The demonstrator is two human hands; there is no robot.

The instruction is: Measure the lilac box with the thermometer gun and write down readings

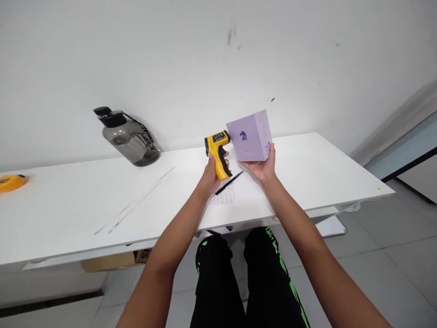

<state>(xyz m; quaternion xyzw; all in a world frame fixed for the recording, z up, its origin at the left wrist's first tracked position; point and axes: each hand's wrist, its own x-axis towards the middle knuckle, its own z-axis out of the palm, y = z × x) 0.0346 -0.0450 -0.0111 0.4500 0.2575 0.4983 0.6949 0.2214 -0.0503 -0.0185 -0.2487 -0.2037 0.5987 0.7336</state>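
Observation:
My left hand (210,175) is wrapped round the handle of a yellow and black infrared thermometer gun (217,152), held above the table. One end of the gun comes close to a light purple box (249,139); whether they touch I cannot tell. The box, marked with a dark horse-head logo, rests tilted on my right hand (262,168), whose fingers support its underside and right edge. Below the hands, a black pen (229,182) lies on a sheet with handwriting (223,197).
A grey transparent water bottle (131,139) with a black lid stands near the wall, left of my hands. At the far left of the white table (78,200) lies a yellow-orange object (12,183), partly cut off. A cardboard box (109,262) sits below the table.

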